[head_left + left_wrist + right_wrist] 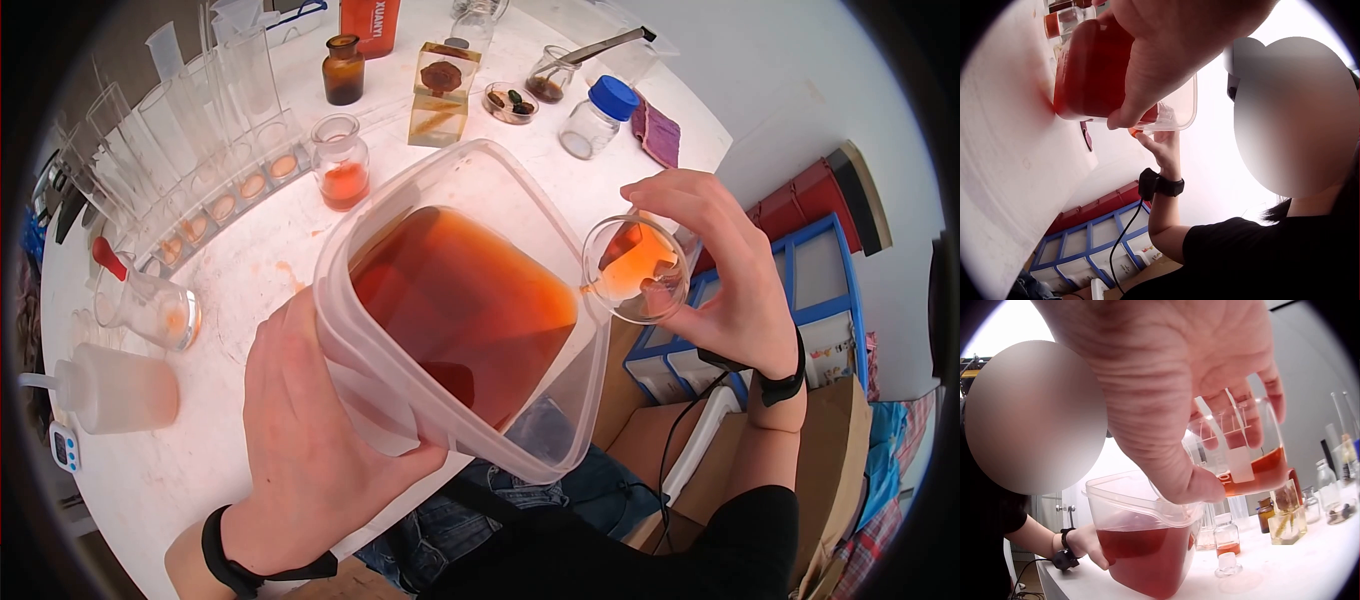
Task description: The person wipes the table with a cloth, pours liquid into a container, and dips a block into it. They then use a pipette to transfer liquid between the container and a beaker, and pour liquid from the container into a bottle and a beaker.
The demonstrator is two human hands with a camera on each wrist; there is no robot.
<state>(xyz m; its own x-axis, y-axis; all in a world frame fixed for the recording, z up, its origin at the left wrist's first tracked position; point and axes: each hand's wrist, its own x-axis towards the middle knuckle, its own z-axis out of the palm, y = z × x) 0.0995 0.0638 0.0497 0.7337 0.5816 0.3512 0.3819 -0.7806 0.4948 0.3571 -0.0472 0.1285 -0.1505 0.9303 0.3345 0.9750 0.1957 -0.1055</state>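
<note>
My left hand (310, 430) grips a clear plastic container (335, 260), thumb on the near side and fingers along the left wall. Red-orange liquid (460, 310) fills much of the container, which is tilted. In my right hand (740, 265) is a small glass beaker (640, 270), held between thumb and fingers, tipped with its mouth at the container's right rim. Orange liquid lies inside the beaker, and white graduation marks show on its wall in the right wrist view. The left wrist view shows the left thumb (1132, 100) pressed on the container's wall.
Behind the container stand a small bottle of orange liquid (343, 175), a brown bottle (344, 75) and a jar with a blue lid (597, 120). A test tube rack (225, 190), a flask (150, 310) and a wash bottle (120, 388) line the left. A glass stopper (1228, 565) sits nearby.
</note>
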